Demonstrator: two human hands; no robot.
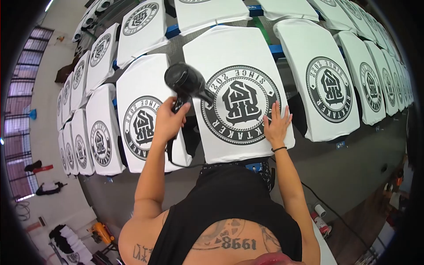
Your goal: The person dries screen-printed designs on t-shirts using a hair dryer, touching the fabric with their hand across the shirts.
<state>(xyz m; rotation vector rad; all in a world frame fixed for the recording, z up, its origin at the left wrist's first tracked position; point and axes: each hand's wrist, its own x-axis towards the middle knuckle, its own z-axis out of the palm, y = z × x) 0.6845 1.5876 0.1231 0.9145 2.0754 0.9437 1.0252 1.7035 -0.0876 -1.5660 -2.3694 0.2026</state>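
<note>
My left hand (pixel 171 118) is wrapped round the handle of a black hair dryer (pixel 182 79). Its nozzle points right, over the left part of the round black print (pixel 238 104) on a white shirt (pixel 234 44) directly before me. The shirt lies stretched flat on a board. On the right edge of that same print rests my right hand (pixel 277 124), its fingers spread and nothing in it. A dark band circles the right wrist.
More printed white shirts stand in rows at left (pixel 145 79) and right (pixel 309 48), with dark gaps between. Blue supports (pixel 277 51) show behind. A black cord (pixel 327 201) runs down at right. An orange tool (pixel 104 232) is at lower left.
</note>
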